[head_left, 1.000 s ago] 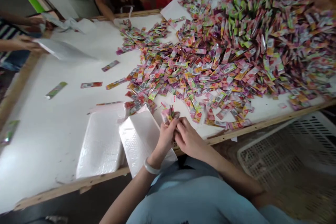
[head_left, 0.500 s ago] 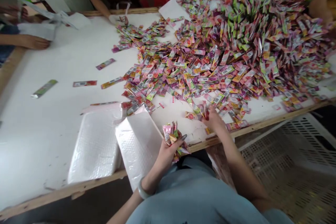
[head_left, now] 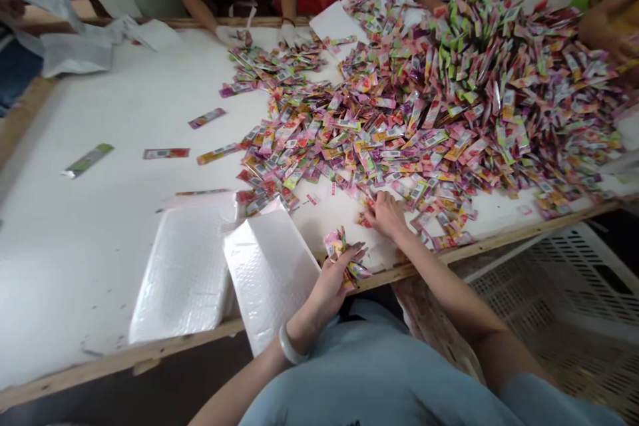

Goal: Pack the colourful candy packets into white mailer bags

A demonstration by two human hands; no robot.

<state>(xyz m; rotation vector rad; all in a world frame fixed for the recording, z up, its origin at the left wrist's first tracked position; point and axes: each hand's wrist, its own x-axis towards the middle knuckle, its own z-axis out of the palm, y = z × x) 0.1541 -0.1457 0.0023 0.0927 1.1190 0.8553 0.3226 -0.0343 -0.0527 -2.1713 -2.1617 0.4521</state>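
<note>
My left hand [head_left: 333, 274] is closed around a bunch of small colourful stick packets [head_left: 335, 243] at the table's front edge. Just right of it, my right hand [head_left: 387, 213] reaches over the white table, its curled fingertips on a few more stick packets [head_left: 363, 218], partly hidden under the hand. Beyond both hands spreads a large heap of the same pink, green, purple and yellow packets [head_left: 369, 120]. A white bubble mailer [head_left: 269, 266] lies beside my left forearm, overhanging the edge.
A stack of bubble mailers [head_left: 182, 273] sits left of the single one. Several loose packets, one a green packet [head_left: 88, 161], lie on the left. Gloved hands of a co-worker [head_left: 289, 35] work at the far side. A white plastic crate [head_left: 564, 293] stands below the edge at right.
My right hand has moved left, nearer my left hand, over the packets there. My left hand, still holding its bunch, has shifted slightly right. A co-worker's second gloved hand now reaches the packets.
</note>
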